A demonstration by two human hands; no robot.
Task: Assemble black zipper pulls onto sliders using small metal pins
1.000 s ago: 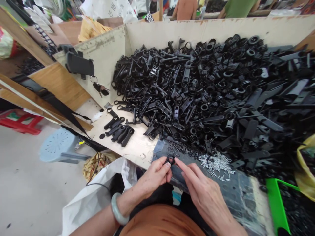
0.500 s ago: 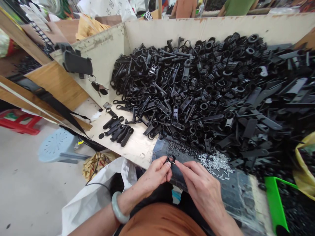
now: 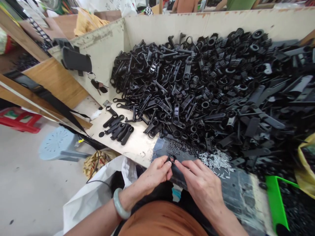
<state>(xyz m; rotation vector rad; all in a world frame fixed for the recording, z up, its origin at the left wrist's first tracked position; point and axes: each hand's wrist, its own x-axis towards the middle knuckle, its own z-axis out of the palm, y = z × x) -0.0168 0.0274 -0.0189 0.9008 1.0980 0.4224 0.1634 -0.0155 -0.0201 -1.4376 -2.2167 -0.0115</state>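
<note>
In the head view, my left hand [image 3: 157, 171] pinches a small black plastic ring part [image 3: 172, 157] between thumb and fingers, just over the near edge of the bench. My right hand [image 3: 202, 179] comes in from the other side, thumb and index finger closed at the ring's right edge. A thin metal pin seems to sit in that pinch, mostly hidden by the fingertips. Beyond the hands lie a heap of silver pins [image 3: 216, 161] and a scatter of small dark pieces [image 3: 180, 147].
A big pile of black plastic parts [image 3: 169, 85] fills the walled bench. Several black levers [image 3: 119, 131] lie apart at left. A green bin [image 3: 275, 200] stands at right, a blue stool [image 3: 57, 142] at left. Keys [image 3: 99, 86] hang by a phone holder [image 3: 76, 59].
Both hands keep nearly the same place at the ring part. The right fingertips have shifted slightly, and less of the metal pin shows. The camera view has tilted a little.
</note>
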